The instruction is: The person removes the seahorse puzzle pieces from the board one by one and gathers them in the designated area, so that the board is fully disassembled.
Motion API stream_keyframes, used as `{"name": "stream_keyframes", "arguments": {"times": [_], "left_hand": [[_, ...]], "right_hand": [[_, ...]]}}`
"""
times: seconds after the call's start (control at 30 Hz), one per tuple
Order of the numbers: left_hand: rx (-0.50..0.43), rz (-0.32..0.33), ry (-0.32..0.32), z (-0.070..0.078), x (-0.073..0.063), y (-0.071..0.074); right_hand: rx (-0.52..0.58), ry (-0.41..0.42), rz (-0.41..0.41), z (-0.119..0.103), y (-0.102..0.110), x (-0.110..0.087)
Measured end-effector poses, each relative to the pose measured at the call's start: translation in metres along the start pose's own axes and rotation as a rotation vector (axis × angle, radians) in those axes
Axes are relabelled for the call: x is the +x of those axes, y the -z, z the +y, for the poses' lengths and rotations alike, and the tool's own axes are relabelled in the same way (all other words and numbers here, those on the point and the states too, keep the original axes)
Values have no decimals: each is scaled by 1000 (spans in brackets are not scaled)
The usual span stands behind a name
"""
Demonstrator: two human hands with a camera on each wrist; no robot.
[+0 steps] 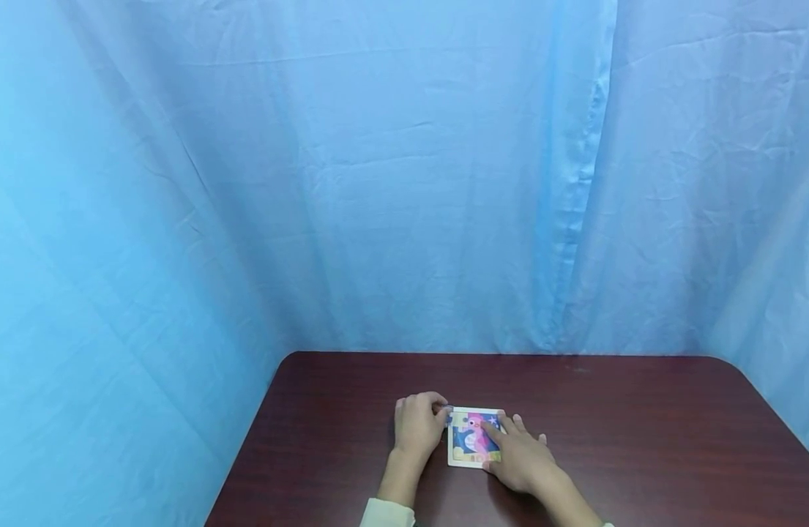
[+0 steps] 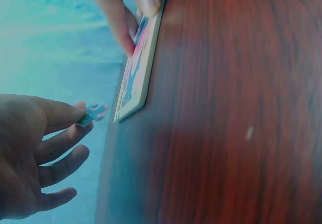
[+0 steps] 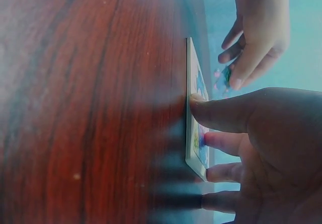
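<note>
A square jigsaw puzzle in a pale frame lies flat on the table, with a pink bird on its picture. Just off its left side, my left hand pinches a small puzzle piece between thumb and index finger, its other fingers spread apart. The piece is blue with pink and green bits and is held above the table. My right hand rests on the right part of the puzzle with fingers extended. Its thumb presses the near edge of the frame, and one fingertip touches the picture.
The dark reddish-brown wooden table has rounded far corners. Light blue curtains hang behind it and along both sides.
</note>
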State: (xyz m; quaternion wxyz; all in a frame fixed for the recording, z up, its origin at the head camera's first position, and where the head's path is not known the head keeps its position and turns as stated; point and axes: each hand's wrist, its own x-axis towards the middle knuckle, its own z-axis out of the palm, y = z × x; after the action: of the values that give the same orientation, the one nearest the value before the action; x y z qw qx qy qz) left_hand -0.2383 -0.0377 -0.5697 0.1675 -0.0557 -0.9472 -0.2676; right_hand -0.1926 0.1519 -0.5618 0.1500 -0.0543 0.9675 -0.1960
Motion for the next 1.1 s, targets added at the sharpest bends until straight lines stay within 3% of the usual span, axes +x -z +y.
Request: {"name": "stream_keyframes", "arguments": {"times": [0.6, 1.1], "left_hand": [[15, 34, 59, -33, -2, 16], [36, 12, 117, -61, 4, 26]], "right_hand": [[6, 29, 22, 1, -1, -4], [19, 30, 3, 5, -1, -4]]}}
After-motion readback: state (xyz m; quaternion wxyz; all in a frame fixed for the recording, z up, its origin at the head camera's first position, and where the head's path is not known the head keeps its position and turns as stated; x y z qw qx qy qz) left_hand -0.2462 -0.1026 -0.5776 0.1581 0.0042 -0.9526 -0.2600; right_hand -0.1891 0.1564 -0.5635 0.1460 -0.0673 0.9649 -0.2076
